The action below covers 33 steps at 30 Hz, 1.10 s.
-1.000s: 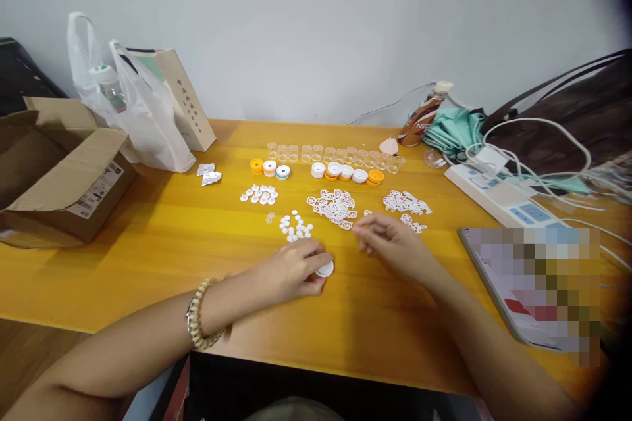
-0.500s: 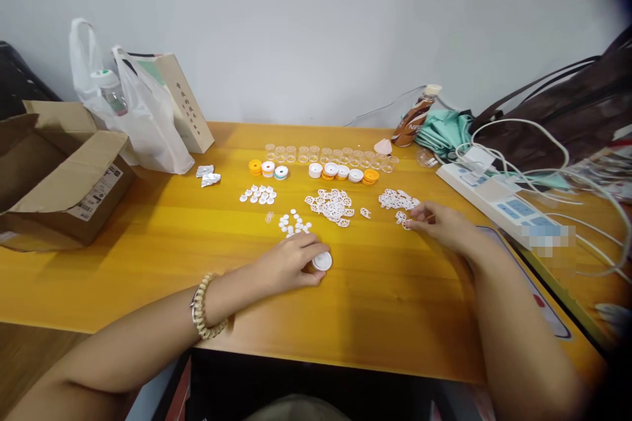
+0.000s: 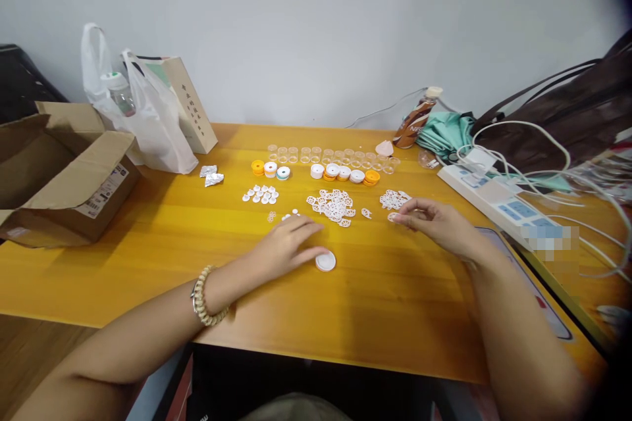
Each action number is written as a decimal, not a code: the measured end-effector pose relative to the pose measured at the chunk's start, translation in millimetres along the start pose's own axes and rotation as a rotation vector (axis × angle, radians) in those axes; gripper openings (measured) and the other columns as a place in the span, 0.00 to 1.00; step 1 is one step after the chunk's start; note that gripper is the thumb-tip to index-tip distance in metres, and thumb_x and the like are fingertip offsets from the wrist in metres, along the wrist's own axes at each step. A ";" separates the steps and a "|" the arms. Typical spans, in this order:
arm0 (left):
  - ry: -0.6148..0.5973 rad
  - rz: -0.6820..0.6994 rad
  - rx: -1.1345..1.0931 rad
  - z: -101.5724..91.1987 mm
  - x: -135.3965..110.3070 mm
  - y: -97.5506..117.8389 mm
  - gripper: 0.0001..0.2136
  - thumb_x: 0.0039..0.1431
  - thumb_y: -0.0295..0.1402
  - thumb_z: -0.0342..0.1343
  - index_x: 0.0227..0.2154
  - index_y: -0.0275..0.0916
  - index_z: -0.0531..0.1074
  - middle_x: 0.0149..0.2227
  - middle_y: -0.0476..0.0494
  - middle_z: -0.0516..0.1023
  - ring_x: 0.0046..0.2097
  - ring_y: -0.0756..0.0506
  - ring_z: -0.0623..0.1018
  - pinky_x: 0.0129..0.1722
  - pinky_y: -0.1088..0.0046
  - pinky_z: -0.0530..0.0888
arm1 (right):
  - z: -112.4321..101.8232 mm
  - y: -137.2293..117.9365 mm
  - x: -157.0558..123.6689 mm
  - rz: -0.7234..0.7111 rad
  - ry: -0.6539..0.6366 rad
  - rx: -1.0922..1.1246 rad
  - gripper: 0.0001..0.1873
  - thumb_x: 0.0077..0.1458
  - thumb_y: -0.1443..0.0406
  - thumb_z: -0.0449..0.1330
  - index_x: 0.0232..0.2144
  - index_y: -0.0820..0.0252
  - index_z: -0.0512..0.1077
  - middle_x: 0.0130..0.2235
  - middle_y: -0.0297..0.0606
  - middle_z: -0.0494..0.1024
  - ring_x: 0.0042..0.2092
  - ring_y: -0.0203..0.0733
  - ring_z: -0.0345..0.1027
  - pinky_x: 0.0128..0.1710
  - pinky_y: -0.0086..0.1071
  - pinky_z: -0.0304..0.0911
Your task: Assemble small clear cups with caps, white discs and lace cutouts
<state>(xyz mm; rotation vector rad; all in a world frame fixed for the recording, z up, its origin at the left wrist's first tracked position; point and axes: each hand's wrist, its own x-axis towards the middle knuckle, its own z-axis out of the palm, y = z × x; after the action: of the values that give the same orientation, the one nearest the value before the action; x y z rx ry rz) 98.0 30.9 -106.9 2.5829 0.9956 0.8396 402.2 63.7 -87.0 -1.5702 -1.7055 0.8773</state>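
Note:
My left hand [image 3: 289, 247] rests on the yellow table [image 3: 148, 256], fingers stretched over a cluster of small white discs [image 3: 290, 216]; its thumb lies next to a round white cap [image 3: 325, 261] on the table. My right hand [image 3: 434, 223] is pinched on a small white lattice piece at the edge of a pile of such pieces [image 3: 394, 199]. A larger pile of white lattice pieces [image 3: 332, 204] lies between my hands. Behind it stand orange and white round caps [image 3: 345, 173] and a row of small clear cups [image 3: 326, 154].
An open cardboard box [image 3: 59, 171] sits at the left, with a white plastic bag [image 3: 143, 118] and a paper bag [image 3: 190, 105] behind it. At the right lie a power strip [image 3: 498, 200] with cables, a teal umbrella [image 3: 444, 131], a bottle [image 3: 415, 118] and a brown bag [image 3: 567, 112].
My right hand went from the middle pile out to the right pile and drew back slightly with a piece. My left hand let the white cap go and slid up over the discs.

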 end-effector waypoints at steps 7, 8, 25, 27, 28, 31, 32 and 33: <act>-0.021 -0.078 0.102 -10.1 33.3 -44.7 0.10 0.59 0.28 0.47 0.41 0.34 0.70 0.36 0.42 0.72 0.38 0.47 0.72 0.41 0.68 0.70 | 65.0 -23.7 -10.6 0.137 -0.127 0.712 0.14 0.39 0.60 0.67 0.28 0.58 0.71 0.26 0.30 0.72 0.27 0.31 0.66 0.31 0.27 0.63; -0.058 -0.058 0.117 -10.3 39.0 -50.6 0.10 0.59 0.27 0.48 0.42 0.34 0.70 0.37 0.41 0.72 0.39 0.47 0.72 0.41 0.68 0.70 | 73.1 -24.1 -12.2 0.180 -0.135 0.771 0.13 0.38 0.61 0.68 0.28 0.59 0.71 0.26 0.30 0.72 0.27 0.30 0.66 0.32 0.26 0.64; -0.092 -0.166 -0.076 -5.0 59.9 -69.9 0.08 0.56 0.30 0.51 0.31 0.34 0.74 0.34 0.42 0.76 0.35 0.48 0.74 0.39 0.70 0.69 | 95.1 -25.0 -20.1 0.285 -0.165 0.906 0.08 0.39 0.64 0.67 0.25 0.59 0.73 0.27 0.32 0.75 0.29 0.31 0.69 0.37 0.27 0.68; -0.069 -0.215 -0.120 -9.3 56.0 -69.0 0.09 0.56 0.32 0.52 0.31 0.33 0.74 0.32 0.42 0.77 0.33 0.49 0.74 0.35 0.72 0.70 | 94.8 -27.2 -18.7 0.269 -0.163 0.892 0.08 0.40 0.64 0.67 0.25 0.59 0.72 0.28 0.33 0.76 0.29 0.31 0.69 0.37 0.27 0.69; -0.060 -0.245 -0.154 -12.1 53.5 -67.3 0.09 0.55 0.33 0.52 0.31 0.32 0.74 0.30 0.42 0.77 0.31 0.50 0.74 0.32 0.74 0.70 | 95.0 -29.0 -17.6 0.266 -0.160 0.891 0.08 0.40 0.64 0.67 0.25 0.59 0.72 0.29 0.33 0.77 0.29 0.31 0.70 0.37 0.27 0.69; -0.073 -0.359 -0.376 -22.3 44.4 -56.0 0.10 0.53 0.35 0.54 0.30 0.31 0.73 0.28 0.42 0.77 0.27 0.52 0.74 0.26 0.78 0.70 | 98.1 -36.9 -13.8 0.278 -0.161 0.918 0.08 0.41 0.64 0.67 0.25 0.59 0.71 0.30 0.35 0.78 0.30 0.31 0.71 0.37 0.26 0.69; -0.090 -0.395 -0.472 -25.9 41.4 -50.6 0.10 0.52 0.35 0.55 0.29 0.31 0.73 0.27 0.43 0.77 0.26 0.52 0.74 0.26 0.78 0.70 | 100.2 -39.8 -12.6 0.280 -0.169 0.932 0.08 0.42 0.64 0.66 0.25 0.59 0.71 0.30 0.35 0.78 0.30 0.31 0.71 0.37 0.26 0.68; -0.108 -0.425 -0.559 -29.2 38.6 -45.0 0.10 0.51 0.35 0.57 0.30 0.31 0.73 0.27 0.43 0.77 0.27 0.53 0.74 0.27 0.78 0.70 | 102.6 -42.6 -11.7 0.279 -0.182 0.945 0.08 0.42 0.64 0.66 0.26 0.59 0.71 0.30 0.35 0.79 0.31 0.31 0.72 0.38 0.25 0.68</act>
<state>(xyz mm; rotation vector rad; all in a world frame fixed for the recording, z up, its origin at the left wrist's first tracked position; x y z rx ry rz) 79.8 90.9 -85.7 1.8427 1.0424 0.7233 294.5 44.9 -110.0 -1.0749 -0.9067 1.6869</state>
